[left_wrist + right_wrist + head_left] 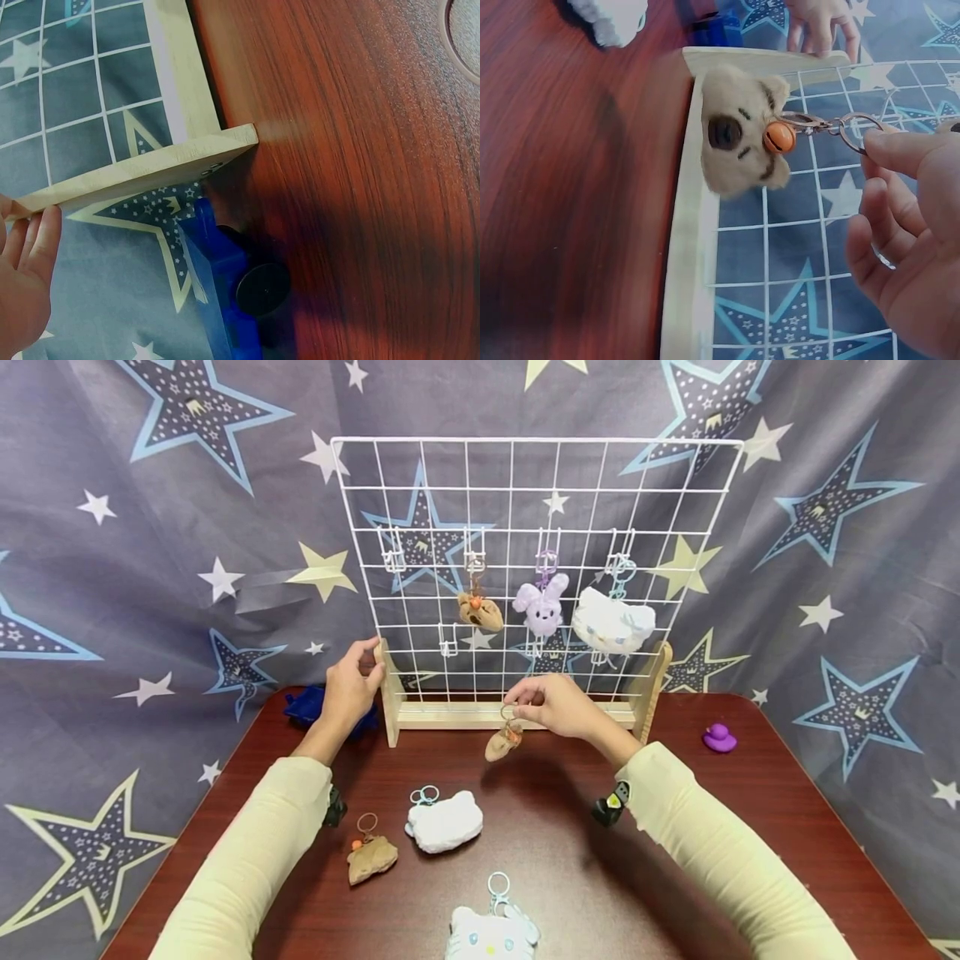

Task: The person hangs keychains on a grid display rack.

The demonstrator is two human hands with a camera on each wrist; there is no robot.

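Observation:
My right hand (pixel 558 706) pinches the metal ring of a brown plush bear-head keychain (pixel 739 135), between thumb and fingertips. An orange bell (pixel 780 137) sits beside the bear's head. The keychain hangs before the lower bar of a white wire grid rack (pixel 512 489). Fairly straight fingers of my left hand (pixel 351 685) touch the rack's left wooden side piece (pixel 150 169). On the grid hang another brown plush keychain (pixel 482 612), a lilac bunny keychain (pixel 542 610) and a white plush keychain (pixel 611 620), each from a hook.
On the table (pixel 570 877) lie a brown plush keychain (pixel 372 860), a white plush keychain (pixel 447 822) and a white cat-face keychain (pixel 491 937). Bare hooks (pixel 392 558) hang at the grid's left. A blue object (pixel 225 277) stands behind the left side piece; a purple duck (pixel 719 739) sits right.

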